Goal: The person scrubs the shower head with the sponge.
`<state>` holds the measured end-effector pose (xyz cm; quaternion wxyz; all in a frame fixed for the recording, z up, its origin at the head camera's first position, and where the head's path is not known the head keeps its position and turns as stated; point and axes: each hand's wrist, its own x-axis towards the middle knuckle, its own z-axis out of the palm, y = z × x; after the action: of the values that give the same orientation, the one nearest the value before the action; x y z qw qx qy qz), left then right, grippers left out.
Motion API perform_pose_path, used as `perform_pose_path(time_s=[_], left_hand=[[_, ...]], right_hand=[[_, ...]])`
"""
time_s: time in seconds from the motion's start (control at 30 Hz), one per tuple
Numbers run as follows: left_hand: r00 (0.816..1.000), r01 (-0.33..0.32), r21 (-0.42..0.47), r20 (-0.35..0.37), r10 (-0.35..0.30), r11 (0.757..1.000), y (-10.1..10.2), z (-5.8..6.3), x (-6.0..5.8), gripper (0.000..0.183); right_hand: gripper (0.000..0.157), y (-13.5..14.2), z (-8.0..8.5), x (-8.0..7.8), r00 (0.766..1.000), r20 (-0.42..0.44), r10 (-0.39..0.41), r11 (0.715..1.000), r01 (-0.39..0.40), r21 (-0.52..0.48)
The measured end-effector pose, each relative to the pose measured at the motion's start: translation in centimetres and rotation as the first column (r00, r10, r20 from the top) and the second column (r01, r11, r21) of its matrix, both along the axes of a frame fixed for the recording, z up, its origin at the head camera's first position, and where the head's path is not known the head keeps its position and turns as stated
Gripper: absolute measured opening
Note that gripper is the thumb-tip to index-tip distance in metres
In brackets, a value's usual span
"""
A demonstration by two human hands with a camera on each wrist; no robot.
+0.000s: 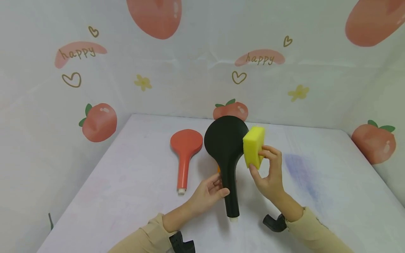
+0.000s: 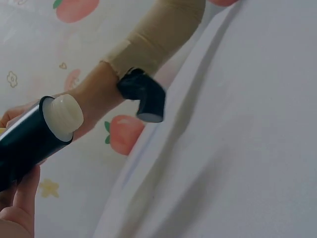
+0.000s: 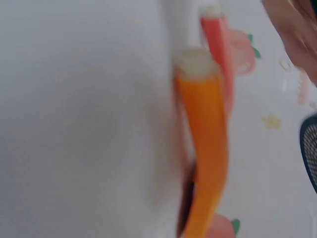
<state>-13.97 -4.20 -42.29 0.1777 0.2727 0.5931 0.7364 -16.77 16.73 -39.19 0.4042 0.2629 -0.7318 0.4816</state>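
A black hand-held shower head (image 1: pixel 226 138) is held up over the table, its flat back towards the head camera. My left hand (image 1: pixel 207 192) grips the handle low down, with the thumb across the front. The white threaded end (image 2: pixel 68 114) of that handle shows in the left wrist view. In my right hand (image 1: pixel 270 177), a yellow sponge (image 1: pixel 254 147) is pinched between thumb and fingers, right at the right edge of the black head. Part of the dark, dotted spray face (image 3: pixel 310 148) appears at the edge of the right wrist view.
A red shower head (image 1: pixel 186 142) lies on the white table (image 1: pixel 133 182), left of the black one. An orange shower head (image 3: pixel 207 129) is mostly hidden behind the black one in the head view. A printed cloth backdrop (image 1: pixel 202 70) encloses the table's back and sides.
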Motion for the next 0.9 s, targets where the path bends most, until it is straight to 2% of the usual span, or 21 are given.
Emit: perform_pose_path(time_s=[0.1, 0.2, 0.37, 0.53, 0.63, 0.8, 0.9], left_hand=[[1.000, -0.017, -0.010, 0.006, 0.017, 1.000, -0.1, 0.2, -0.1, 0.062], [1.000, -0.020, -0.023, -0.005, 0.020, 1.000, -0.1, 0.1, -0.1, 0.060], [0.998, -0.015, -0.051, -0.064, 0.012, 0.999, -0.1, -0.5, -0.1, 0.054], [0.993, -0.011, -0.084, -0.119, 0.001, 0.996, -0.1, -0.9, 0.0, 0.052], [0.990, -0.038, -0.100, -0.141, 0.023, 0.994, -0.1, -0.9, 0.0, 0.053], [0.978, -0.112, -0.108, -0.190, 0.090, 0.988, -0.1, -0.7, -0.2, 0.053], [0.974, -0.123, -0.094, -0.200, 0.102, 0.988, -0.2, -0.5, -0.3, 0.054]], right_hand=[[0.051, -0.3, -0.3, 0.4, 1.000, 0.000, 0.016, 1.000, -0.016, 0.024], [0.049, -0.2, 0.1, 0.3, 1.000, 0.010, 0.009, 1.000, -0.009, 0.011], [0.037, 0.5, 1.3, -0.5, 1.000, 0.017, -0.008, 0.999, 0.008, -0.031], [0.037, 1.0, 2.2, -1.1, 0.997, 0.077, -0.001, 0.997, 0.006, -0.072], [0.040, 1.1, 2.2, -1.0, 0.994, 0.111, 0.010, 0.997, -0.001, -0.083], [0.039, 1.0, 1.6, -0.6, 0.995, 0.099, 0.031, 0.996, -0.023, -0.081], [0.037, 1.0, 1.8, -0.4, 0.994, 0.094, 0.057, 0.996, -0.050, -0.080]])
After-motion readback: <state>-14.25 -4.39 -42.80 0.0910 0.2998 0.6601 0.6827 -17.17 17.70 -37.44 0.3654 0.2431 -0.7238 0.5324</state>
